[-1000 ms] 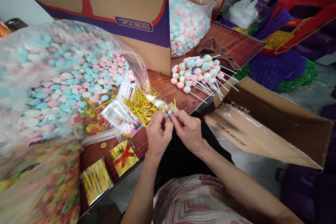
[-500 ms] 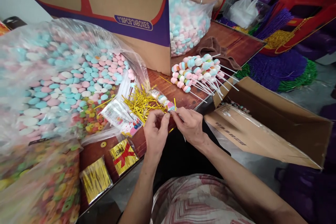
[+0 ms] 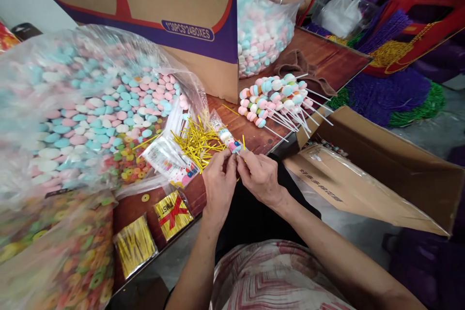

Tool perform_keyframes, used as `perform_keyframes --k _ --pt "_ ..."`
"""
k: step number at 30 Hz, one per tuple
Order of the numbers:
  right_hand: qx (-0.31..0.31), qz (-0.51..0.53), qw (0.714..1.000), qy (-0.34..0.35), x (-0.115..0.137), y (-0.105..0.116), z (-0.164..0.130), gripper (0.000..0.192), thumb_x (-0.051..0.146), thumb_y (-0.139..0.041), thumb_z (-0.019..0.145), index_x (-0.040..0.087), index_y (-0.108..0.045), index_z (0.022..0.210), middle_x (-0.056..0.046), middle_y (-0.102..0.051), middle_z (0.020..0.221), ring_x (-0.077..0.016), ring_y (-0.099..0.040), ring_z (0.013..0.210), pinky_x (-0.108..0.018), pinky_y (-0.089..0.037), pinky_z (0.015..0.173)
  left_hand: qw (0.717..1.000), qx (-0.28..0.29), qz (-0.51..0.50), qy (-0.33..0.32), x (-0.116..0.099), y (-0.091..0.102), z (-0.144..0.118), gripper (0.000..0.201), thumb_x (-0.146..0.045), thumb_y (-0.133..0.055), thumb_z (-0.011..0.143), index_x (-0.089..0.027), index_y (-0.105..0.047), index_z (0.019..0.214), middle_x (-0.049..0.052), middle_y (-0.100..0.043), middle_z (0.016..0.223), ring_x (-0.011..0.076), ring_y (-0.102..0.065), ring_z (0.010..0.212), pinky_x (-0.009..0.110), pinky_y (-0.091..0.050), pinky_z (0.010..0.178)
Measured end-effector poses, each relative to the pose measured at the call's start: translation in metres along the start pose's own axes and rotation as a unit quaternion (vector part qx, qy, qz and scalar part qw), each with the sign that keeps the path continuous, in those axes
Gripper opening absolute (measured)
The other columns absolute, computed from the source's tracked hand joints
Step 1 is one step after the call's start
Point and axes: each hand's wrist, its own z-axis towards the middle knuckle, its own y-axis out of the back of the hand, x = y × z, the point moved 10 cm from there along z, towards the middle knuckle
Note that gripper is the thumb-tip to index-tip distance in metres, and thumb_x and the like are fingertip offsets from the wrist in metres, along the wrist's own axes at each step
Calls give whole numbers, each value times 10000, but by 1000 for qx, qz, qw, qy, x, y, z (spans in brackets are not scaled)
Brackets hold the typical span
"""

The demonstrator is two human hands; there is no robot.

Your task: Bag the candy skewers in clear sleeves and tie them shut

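Left hand [image 3: 221,179] and right hand [image 3: 259,177] pinch a plastic-wrapped pastel candy skewer's [image 3: 228,137] end, apparently tying; twisting needs steadiness

A narrow strip of bare bench [image 3: 258,139] runs ahead of the right hand [image 3: 262,177], between a wrapped stick [image 3: 225,136] and a heap of skewers [image 3: 275,96], whose sticks jut past the edge toward an open box [image 3: 327,186]. Farther back, a tall carton [image 3: 145,0] walls off the way. Ahead of the left hand [image 3: 220,181], loose gold ties [image 3: 196,143] crowd the route, with a bulging candy bag [image 3: 105,106] to their left. Tie packs [image 3: 173,217] line the near edge; bare wood shows between them and the left wrist.
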Motion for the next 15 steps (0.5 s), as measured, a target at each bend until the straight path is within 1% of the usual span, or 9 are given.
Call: perform_keyframes --k 3,5,6,8,10,11,12,13,15 --pt "12 90 995 -45 -4 -1 -3 136 160 -487 954 148 -622 939 -59 -719 746 -128 -633 588 -255 -447 618 999 -14 -35 27 11 -2 -1 184 -290 -559 929 -204 -686 1029 55 -721 972 168 -662 858 300 -506 805" --pt "44 199 971 -122 -12 -6 -7 165 180 -463 959 150 -620 997 -68 -720 818 -132 -648 644 -248 -470 633 997 -26 -55 38 16 -1 -1 187 -287 -559 922 -201 -686 1027 58 -717 967 171 -662 865 307 -507 820" --pt "67 261 947 -175 -17 -11 -10 169 205 -460 962 158 -620 988 -50 -702 789 -127 -632 628 -242 -469 613 996 -33 -64 43 18 1 -1 181 -284 -563 915 -199 -686 1017 56 -714 954 171 -661 858 307 -507 818" --pt "119 375 876 -280 -24 -24 -20 184 273 -471 965 177 -611 892 12 -613 633 -106 -545 527 -228 -432 539 995 -46 -78 51 20 3 -1 156 -271 -573 901 -196 -683 983 44 -707 914 164 -655 828 297 -504 794" --pt "155 449 807 -351 -24 -34 -30 238 329 -493 957 186 -572 783 59 -500 511 -88 -442 450 -219 -377 486 994 -50 -86 50 18 4 -1 129 -255 -574 894 -196 -677 946 31 -697 876 154 -642 789 282 -497 757" --pt "162 468 786 -369 -24 -37 -32 257 344 -506 950 187 -555 753 67 -476 491 -83 -418 440 -217 -361 478 994 -45 -86 47 16 3 -1 120 -248 -569 896 -196 -671 931 26 -691 862 150 -636 776 277 -492 742" --pt "161 476 778 -378 -24 -37 -33 263 351 -520 941 187 -546 737 68 -471 489 -80 -409 439 -215 -351 473 995 -38 -79 42 13 2 -1 114 -242 -563 898 -196 -665 919 23 -685 850 148 -631 766 274 -487 731" --pt "153 474 780 -380 -26 -36 -33 261 353 -530 934 188 -544 732 67 -471 496 -79 -408 441 -212 -344 467 997 -30 -65 37 10 1 -1 107 -235 -557 901 -196 -657 906 20 -678 837 147 -624 757 272 -481 721" --pt "133 447 805 -368 -30 -32 -29 252 344 -539 925 192 -544 725 63 -470 515 -81 -418 455 -208 -341 460 999 -15 -30 18 1 0 -2 89 -217 -550 903 -194 -630 874 14 -655 809 144 -606 742 272 -465 707"
